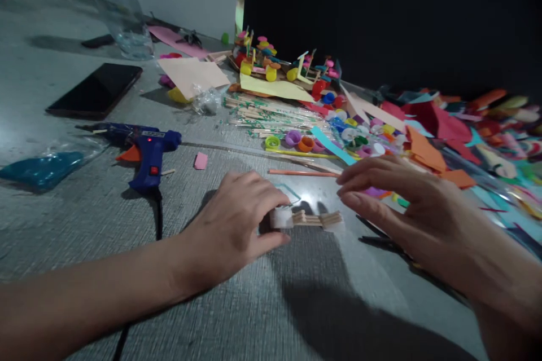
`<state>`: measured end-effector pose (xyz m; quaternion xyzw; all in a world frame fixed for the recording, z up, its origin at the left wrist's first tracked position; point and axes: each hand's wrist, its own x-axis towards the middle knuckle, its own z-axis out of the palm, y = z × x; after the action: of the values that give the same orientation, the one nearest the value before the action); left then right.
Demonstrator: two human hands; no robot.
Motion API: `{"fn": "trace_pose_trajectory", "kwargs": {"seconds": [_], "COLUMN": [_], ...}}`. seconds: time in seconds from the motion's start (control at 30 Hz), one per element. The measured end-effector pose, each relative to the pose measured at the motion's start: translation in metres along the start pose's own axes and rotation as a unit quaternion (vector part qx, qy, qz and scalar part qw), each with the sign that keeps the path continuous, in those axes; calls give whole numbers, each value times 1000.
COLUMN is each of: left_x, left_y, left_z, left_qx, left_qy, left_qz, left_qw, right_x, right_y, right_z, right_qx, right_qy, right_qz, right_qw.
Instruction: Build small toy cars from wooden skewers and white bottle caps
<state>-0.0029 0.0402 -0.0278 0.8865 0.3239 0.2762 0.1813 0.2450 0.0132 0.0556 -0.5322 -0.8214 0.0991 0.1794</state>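
Note:
A small model of short wooden sticks (pixel 312 219) with whitish ends lies on the grey table in front of me. My left hand (pixel 239 223) grips its left end, thumb on the near side and fingers on the far side. To the right of the model, my right hand (pixel 417 208) hovers with thumb and fingers apart and nothing visible between them. Dark scissors (pixel 379 241) lie partly hidden under that hand. Just beyond the model is a thin teal outline shape (pixel 292 193), partly covered by my left fingers.
A blue glue gun (pixel 150 161) with a lit red switch lies left, its black cord running toward me. Behind are a phone (pixel 97 89), a clear bottle (pixel 118 11), bundled sticks (pixel 271 115) and colourful bottle caps (pixel 305 143). Coloured scraps (pixel 427 149) are heaped on the right.

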Motion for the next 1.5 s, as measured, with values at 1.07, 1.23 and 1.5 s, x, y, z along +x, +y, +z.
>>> {"fn": "trace_pose_trajectory", "kwargs": {"seconds": [1.07, 1.23, 1.5], "left_x": [3, 10, 17], "left_y": [-5, -12, -13], "left_z": [-23, -31, -27], "left_qx": [85, 130, 188], "left_qy": [55, 20, -74], "left_qz": [-19, 24, 61], "left_qw": [995, 991, 978], "right_x": [-35, -30, -15], "right_y": [47, 52, 49], "right_z": [6, 14, 38], "right_qx": [-25, -40, -79], "right_qy": [182, 132, 46], "right_qz": [10, -47, -115], "right_qw": [983, 989, 989]}}
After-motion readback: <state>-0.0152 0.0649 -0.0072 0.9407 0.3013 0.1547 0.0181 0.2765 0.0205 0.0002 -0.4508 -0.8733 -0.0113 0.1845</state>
